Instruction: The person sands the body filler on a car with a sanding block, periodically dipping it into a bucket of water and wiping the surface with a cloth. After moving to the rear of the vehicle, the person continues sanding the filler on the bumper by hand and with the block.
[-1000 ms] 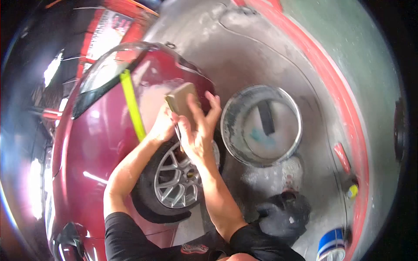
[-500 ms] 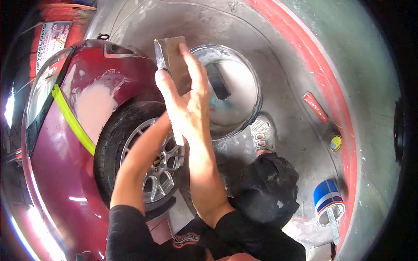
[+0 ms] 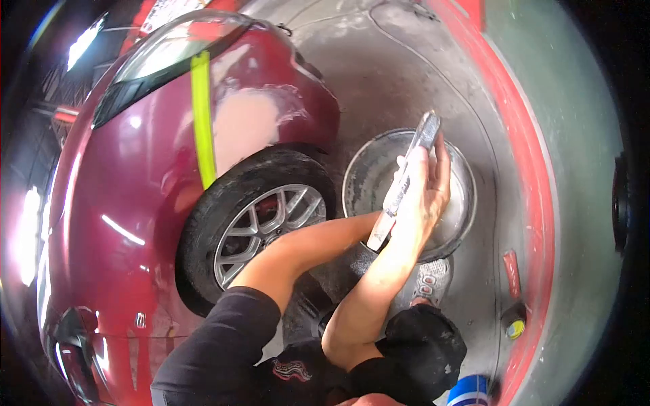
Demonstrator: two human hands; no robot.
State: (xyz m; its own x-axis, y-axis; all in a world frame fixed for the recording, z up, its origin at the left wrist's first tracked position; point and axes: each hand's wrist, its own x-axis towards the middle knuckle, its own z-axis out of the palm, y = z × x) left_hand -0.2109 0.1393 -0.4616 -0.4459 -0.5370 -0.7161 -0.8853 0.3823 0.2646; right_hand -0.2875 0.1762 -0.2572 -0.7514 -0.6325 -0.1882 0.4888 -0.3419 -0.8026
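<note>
A long, narrow sanding block (image 3: 428, 130) is tilted on edge above a round tub (image 3: 352, 169). My right hand (image 3: 431, 196) grips the block, fingers along its far side. From the left, my left hand (image 3: 394, 192) reaches to the block; it is largely hidden behind the block and my right hand, with only part showing against the edge. The tub holds pale, cloudy liquid. To the left is a maroon car (image 3: 156, 230) with a pale filler patch (image 3: 247, 122) above its wheel (image 3: 271, 223). Yellow-green tape (image 3: 202, 122) runs beside the patch.
A hose or cable (image 3: 467, 98) curves across the concrete floor. Along the red-edged wall (image 3: 535, 169) lie a red tube (image 3: 511, 271) and a small yellow-ended container (image 3: 516, 329). A blue can (image 3: 468, 391) stands at the bottom edge. My shoe (image 3: 431, 277) is beside the tub.
Both hands and the block have moved right, from beside the wheel arch to above the tub. The block has turned from face-on to edge-on. The view has shifted, showing more of the car.
</note>
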